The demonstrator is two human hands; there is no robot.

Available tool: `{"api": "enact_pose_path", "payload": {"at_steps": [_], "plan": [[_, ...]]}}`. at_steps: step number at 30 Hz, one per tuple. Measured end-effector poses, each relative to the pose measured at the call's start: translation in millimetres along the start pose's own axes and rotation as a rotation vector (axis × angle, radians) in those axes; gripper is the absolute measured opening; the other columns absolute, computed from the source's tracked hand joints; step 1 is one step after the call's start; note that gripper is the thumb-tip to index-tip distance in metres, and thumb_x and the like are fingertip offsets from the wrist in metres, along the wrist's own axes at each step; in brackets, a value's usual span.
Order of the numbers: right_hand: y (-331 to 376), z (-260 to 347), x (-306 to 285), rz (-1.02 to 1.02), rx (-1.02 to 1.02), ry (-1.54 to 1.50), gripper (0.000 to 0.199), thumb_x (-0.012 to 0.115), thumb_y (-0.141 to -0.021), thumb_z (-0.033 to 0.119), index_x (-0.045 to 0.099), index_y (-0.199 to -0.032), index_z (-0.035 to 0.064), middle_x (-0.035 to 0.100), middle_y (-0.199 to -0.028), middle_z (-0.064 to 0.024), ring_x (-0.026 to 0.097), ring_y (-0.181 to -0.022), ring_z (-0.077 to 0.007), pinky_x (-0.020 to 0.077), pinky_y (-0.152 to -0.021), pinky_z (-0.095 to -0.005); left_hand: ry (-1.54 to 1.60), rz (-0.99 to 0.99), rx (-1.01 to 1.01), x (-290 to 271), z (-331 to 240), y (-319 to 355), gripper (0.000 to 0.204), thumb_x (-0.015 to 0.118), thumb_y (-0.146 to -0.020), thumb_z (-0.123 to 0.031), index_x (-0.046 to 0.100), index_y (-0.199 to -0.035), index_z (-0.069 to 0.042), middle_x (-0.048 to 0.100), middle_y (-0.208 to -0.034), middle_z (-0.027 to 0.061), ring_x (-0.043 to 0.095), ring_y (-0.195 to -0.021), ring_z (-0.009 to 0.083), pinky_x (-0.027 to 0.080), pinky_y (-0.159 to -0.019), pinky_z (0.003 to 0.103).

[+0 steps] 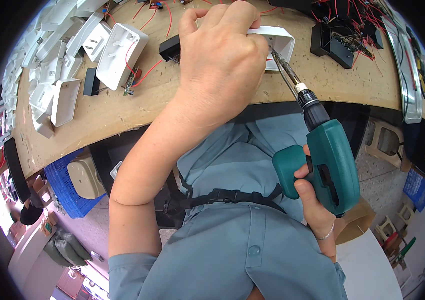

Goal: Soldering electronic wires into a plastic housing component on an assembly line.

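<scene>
My right hand [314, 200] grips a green soldering gun [340, 162], a finger at its trigger. The gun's thin metal tip reaches into a white plastic housing [285, 42] on the bench. My left hand [225, 55] is bent over the left part of that housing, its fingers curled and closed. The back of the hand hides what the fingertips hold. A bit of red wire shows inside the housing near the tip. Beside my left wrist lies a black box-shaped part [170, 48], partly covered.
White housings [65, 102] are heaped at the left of the wooden bench [107, 116]. A larger white housing [121, 56] lies with a small circuit board [131, 82] on red wires. Black boxes [340, 52] and tangled wires crowd the right. A blue crate [67, 185] stands below, left.
</scene>
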State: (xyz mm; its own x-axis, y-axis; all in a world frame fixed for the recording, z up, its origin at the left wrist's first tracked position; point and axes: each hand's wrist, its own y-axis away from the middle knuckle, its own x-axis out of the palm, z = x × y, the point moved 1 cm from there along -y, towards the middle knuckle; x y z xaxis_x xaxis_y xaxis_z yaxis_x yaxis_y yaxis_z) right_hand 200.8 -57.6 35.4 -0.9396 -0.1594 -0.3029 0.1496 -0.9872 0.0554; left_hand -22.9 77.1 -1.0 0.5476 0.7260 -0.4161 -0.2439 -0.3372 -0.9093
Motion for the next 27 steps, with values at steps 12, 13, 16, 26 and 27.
{"api": "enact_pose_path", "payload": {"at_steps": [12,13,16,26,27], "plan": [[1.2,7.0,-5.2,0.028,0.02,0.042,0.024,0.077,-0.076,0.015,0.064,-0.092,0.0035,0.062,-0.086,-0.0043,0.058,-0.077,-0.0179,0.0457,-0.069,-0.0284,-0.051,0.229,-0.239,-21.4,-13.7,-7.9,0.004,0.065,-0.065,-0.007,0.061,-0.067,-0.006,0.06,-0.087,0.0016,0.058,-0.078,0.0179,0.042,-0.08,0.039],[-0.5,8.5,-5.3,0.043,-0.021,0.097,0.022,0.077,-0.076,0.015,0.064,-0.09,0.0031,0.062,-0.085,-0.0049,0.059,-0.076,-0.0188,0.046,-0.068,-0.0287,-0.115,0.231,-0.22,-21.5,-14.5,-8.5,0.004,0.063,-0.065,-0.008,0.06,-0.066,-0.006,0.06,-0.088,0.001,0.058,-0.079,0.0179,0.043,-0.078,0.037],[-2.8,8.2,-1.3,0.07,-0.073,0.121,0.021,0.077,-0.075,0.014,0.064,-0.087,0.0024,0.061,-0.083,-0.0062,0.059,-0.072,-0.0201,0.0463,-0.064,-0.0291,0.079,-0.333,0.103,9.3,8.2,3.5,0.006,0.064,-0.069,-0.001,0.059,-0.071,-0.001,0.06,-0.089,0.0084,0.06,-0.08,0.0227,0.038,-0.082,0.044],[-5.3,8.0,-2.8,0.054,-0.109,0.102,0.023,0.077,-0.075,0.014,0.064,-0.088,0.0008,0.061,-0.079,-0.008,0.058,-0.065,-0.0212,0.0458,-0.058,-0.0292,0.147,-0.032,0.119,-10.8,7.4,-20.1,0.003,0.06,-0.072,-0.001,0.057,-0.07,0.0,0.061,-0.089,0.0085,0.06,-0.076,0.0219,0.045,-0.067,0.033],[-3.1,5.1,-5.4,0.05,-0.107,0.103,0.023,0.077,-0.075,0.014,0.064,-0.088,0.0008,0.061,-0.079,-0.008,0.058,-0.065,-0.0212,0.0458,-0.058,-0.0292,0.086,0.252,0.023,-23.7,-0.7,-33.9,0.005,0.06,-0.071,-0.002,0.056,-0.069,-0.001,0.061,-0.088,0.0083,0.059,-0.075,0.0215,0.044,-0.067,0.033]]}}
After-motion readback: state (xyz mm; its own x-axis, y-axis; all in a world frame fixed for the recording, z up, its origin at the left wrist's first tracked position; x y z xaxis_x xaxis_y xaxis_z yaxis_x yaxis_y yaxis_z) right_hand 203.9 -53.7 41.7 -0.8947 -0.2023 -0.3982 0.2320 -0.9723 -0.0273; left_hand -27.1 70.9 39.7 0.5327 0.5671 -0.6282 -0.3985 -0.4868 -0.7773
